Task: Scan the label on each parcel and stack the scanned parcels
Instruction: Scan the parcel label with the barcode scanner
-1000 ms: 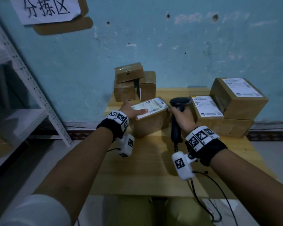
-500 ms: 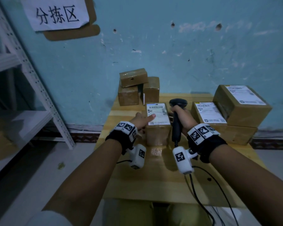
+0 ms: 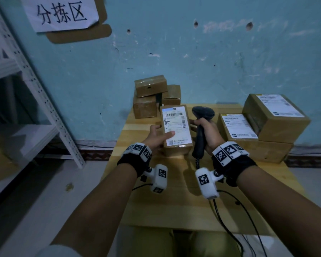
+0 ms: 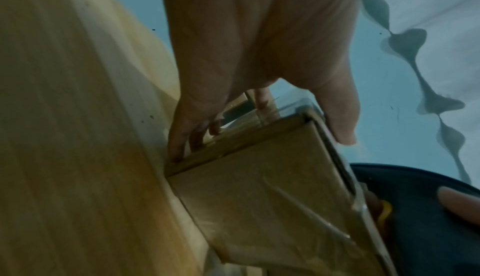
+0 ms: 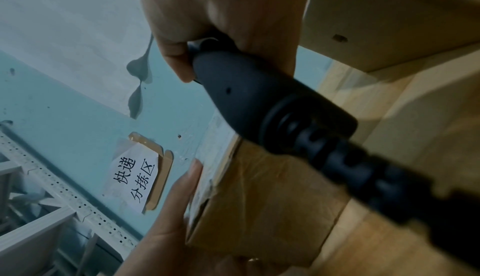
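Small brown cardboard parcel (image 3: 176, 130) with a white barcode label (image 3: 176, 125) on top, sat on the pale wooden counter (image 3: 174, 201), label facing up. Held by the left hand (image 3: 156, 138), grip wrapped round its left side, thumb flat on the label. Right beside it, black corded handheld scanner (image 3: 201, 127) upright in the right hand (image 3: 210, 134), grip closed tight round the handle. Counted three plain little brown boxes (image 3: 152, 95) piled at the back, plus two bigger labelled cartons (image 3: 263, 127) stacked on the right. One scanner, six boxes total.
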Demonstrator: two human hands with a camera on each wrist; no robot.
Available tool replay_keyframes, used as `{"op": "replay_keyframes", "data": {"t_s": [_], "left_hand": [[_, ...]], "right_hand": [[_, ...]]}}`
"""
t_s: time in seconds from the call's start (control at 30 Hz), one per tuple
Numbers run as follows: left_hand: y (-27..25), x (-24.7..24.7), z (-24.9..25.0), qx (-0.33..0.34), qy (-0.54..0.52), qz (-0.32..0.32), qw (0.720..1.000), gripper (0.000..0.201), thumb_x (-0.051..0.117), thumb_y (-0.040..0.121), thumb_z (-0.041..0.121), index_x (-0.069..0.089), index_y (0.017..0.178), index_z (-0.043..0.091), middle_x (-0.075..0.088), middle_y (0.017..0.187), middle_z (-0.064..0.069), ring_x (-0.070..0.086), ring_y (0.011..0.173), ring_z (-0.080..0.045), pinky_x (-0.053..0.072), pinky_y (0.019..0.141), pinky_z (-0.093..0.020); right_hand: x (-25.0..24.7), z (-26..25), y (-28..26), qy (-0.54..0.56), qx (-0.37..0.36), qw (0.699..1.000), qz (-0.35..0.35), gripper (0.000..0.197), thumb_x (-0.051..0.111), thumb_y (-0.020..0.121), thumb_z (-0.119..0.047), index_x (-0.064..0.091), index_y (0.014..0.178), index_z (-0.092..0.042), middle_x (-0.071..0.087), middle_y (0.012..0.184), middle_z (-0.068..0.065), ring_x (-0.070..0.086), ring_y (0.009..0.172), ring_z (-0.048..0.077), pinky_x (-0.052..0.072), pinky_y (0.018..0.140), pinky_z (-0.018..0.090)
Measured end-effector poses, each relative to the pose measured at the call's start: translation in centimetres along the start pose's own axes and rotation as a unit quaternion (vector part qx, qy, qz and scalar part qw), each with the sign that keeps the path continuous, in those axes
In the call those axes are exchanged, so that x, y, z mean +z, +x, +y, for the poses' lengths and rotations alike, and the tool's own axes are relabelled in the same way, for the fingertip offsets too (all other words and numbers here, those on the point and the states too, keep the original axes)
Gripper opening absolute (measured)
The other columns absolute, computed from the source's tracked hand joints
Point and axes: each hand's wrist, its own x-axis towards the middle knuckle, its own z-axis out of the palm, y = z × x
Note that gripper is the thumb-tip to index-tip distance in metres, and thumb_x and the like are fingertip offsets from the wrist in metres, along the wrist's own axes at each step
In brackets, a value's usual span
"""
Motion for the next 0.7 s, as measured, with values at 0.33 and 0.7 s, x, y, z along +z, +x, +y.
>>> {"op": "replay_keyframes", "data": {"t_s": [0.33,0.7], "left_hand": [[0.5,0.2,-0.2,0.027,-0.022,0.036,0.999,0.077,0.072,0.079,0.015,0.022,0.135,0.031,0.061,0.120,-0.013,0.062,0.103,-0.032,0.052,0.088,-0.049],[0.0,0.5,-0.3,0.054,-0.005,0.054,0.997,0.076,0.070,0.081,0.012,0.021,0.138,0.021,0.061,0.111,-0.014,0.062,0.077,-0.021,0.053,0.068,-0.036]], "right_hand": [[0.8,-0.4,-1.8,-0.017,-0.038,0.998,-0.037,0.015,0.052,0.090,-0.015,0.057,0.103,-0.019,0.068,0.081,0.002,0.066,0.072,0.016,0.051,0.065,0.030],[0.7,-1.0,-3.9,-0.027,-0.084,0.996,-0.007,0.003,0.053,0.092,-0.019,0.053,0.090,-0.021,0.050,0.044,0.000,0.046,0.036,0.013,0.041,0.041,0.022]]}}
